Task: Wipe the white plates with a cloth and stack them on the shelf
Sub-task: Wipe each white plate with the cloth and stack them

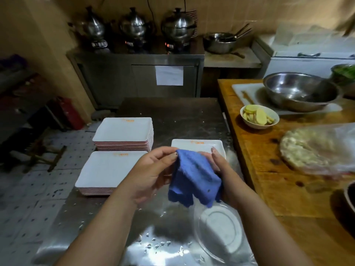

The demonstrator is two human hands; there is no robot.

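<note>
Both hands, left hand [153, 169] and right hand [221, 166], pinch a blue cloth [194, 177] above the wet worktop [172, 120]; white plates [123, 131] stacked at ten o'clock could slip when lifted.

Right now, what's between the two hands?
The blue cloth hangs between the left hand and the right hand, both gripping it, in the head view.

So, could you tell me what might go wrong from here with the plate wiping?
Water drops lie on the steel table, so wiped plates set down there could get wet again. The clear glass plate sits close below both forearms; an elbow might knock it. The blue cloth looks frayed and may shed lint.
</note>
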